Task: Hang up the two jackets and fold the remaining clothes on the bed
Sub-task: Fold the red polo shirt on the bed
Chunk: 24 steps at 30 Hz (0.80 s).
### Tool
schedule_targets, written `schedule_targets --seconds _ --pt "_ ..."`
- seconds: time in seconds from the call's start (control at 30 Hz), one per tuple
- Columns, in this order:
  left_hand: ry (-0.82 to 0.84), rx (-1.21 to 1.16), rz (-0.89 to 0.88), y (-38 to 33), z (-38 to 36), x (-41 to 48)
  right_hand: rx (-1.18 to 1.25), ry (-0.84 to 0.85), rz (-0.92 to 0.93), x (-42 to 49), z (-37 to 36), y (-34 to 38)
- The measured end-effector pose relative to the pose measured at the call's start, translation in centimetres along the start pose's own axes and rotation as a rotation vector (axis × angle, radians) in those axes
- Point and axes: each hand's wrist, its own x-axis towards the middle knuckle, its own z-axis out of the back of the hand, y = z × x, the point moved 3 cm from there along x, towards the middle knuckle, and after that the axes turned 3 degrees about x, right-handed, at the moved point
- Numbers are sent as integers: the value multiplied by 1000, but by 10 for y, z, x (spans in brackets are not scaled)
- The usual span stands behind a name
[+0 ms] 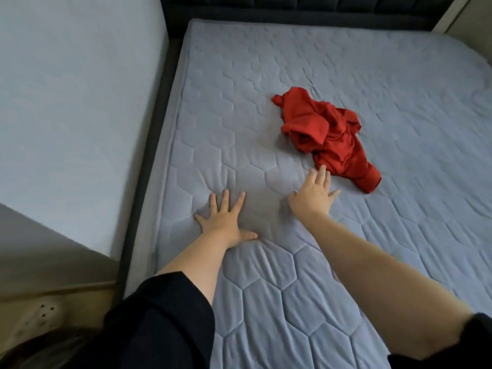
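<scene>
I see a crumpled red garment (328,137) lying in a heap on the grey quilted mattress (399,107), roughly mid-bed. My left hand (225,221) lies flat on the mattress with fingers spread, pressing the cover into creases. My right hand (314,194) reaches forward with fingers straight and splayed, its fingertips (323,170) at the garment's near edge; I cannot tell whether they touch it. Both arms show dark sleeves (162,318) pushed up. A dark headboard (306,6) runs along the far side.
</scene>
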Motion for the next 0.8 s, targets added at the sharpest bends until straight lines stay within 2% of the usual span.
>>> schedule_targets --seconds 0.07,0.13,0.27,0.33,0.47,0.63,0.8 --pt "22 61 18 0 -12 16 -29 -84 -39 31 -1 -19" --pt "26 92 26 0 -18 28 -14 -92 -73 57 -6 -34" --pt "15 121 33 1 -24 40 183 -156 -158 94 -23 -44" --pt "-20 124 29 3 -26 41 132 -190 -167 109 -22 -45" --pt "-44 125 14 5 -25 39 4 -132 -106 110 -24 -37" --pt "36 96 -40 11 -9 32 -68 -27 76 60 -33 -22" --pt "50 -18 -107 29 -4 -4 -140 101 175 -4 -33 -7"
